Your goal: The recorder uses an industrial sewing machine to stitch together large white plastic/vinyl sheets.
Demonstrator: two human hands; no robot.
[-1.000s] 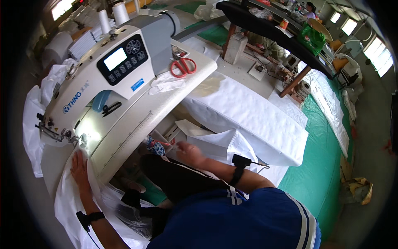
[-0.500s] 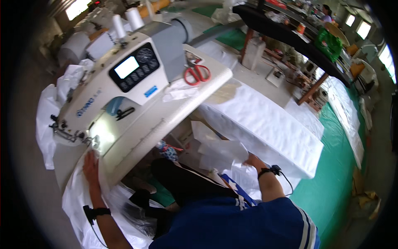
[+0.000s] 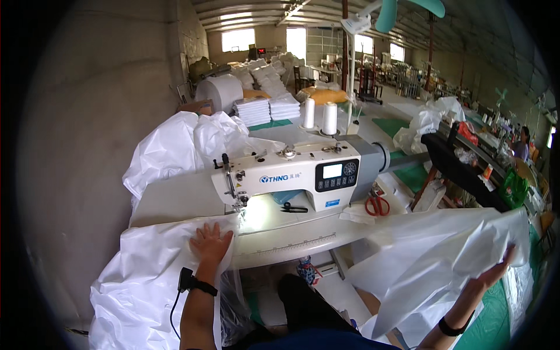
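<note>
My left hand point(image 3: 210, 245) lies flat, fingers spread, palm down on a sheet of thin white plastic-like fabric point(image 3: 154, 274) that covers the near left corner of the long pale sewing table point(image 3: 175, 201) and spills off its front edge into a crumpled heap beside my left knee; the fingertips point toward the white industrial sewing machine point(image 3: 291, 175), stopping just short of its needle end, where a small lamp throws a bright patch on the table top. A black band sits on that wrist with a thin cable hanging from it. My right hand point(image 3: 496, 274) is raised well out to the right, off the table, fingers extended and loosely apart, pressed up against the underside of a second broad piece of the white fabric point(image 3: 443, 256) that billows up from the table's right end and drapes down toward the green floor point(image 3: 496, 315); I cannot tell whether any fingers pinch the cloth, since the edge hides them. On the machine bed under its arm lie small black thread snips point(image 3: 294, 207), and red-handled scissors point(image 3: 378, 205) rest on the table just right of the machine. Two white thread cones point(image 3: 319, 116) stand behind the machine, beyond them a pile of bunched white bags point(image 3: 186, 146)
</note>
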